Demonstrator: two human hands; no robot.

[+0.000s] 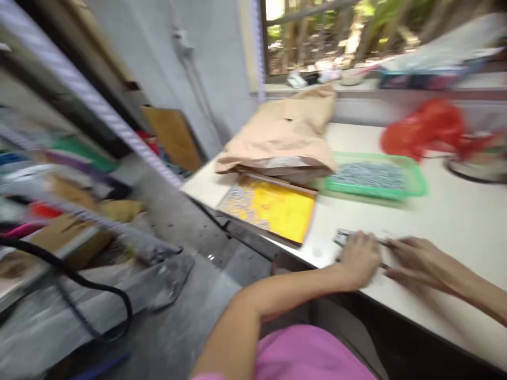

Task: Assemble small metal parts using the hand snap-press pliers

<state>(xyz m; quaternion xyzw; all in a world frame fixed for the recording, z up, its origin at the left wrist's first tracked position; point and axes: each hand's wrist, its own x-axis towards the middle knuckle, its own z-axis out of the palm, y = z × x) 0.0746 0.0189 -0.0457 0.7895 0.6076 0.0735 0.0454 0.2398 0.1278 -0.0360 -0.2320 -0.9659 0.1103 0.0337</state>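
The picture is smeared by motion. My left hand (359, 259) rests near the front edge of a white table (455, 221), fingers curled over a small dark flat object (344, 237) that I cannot make out. My right hand (412, 259) lies just to its right, fingers pointing left and touching the same blurred object. Behind the hands, a shallow box with a yellow lining (273, 208) holds small grey pieces. Right of the box stands a green tray (415, 182) filled with small grey parts.
A tan paper bag (283, 134) lies behind the box. A red plastic bag (428, 126) and a round object sit at the right. A windowsill with clutter runs along the back. Shelves with mixed goods (59, 200) and a black cable stand at the left across a grey floor.
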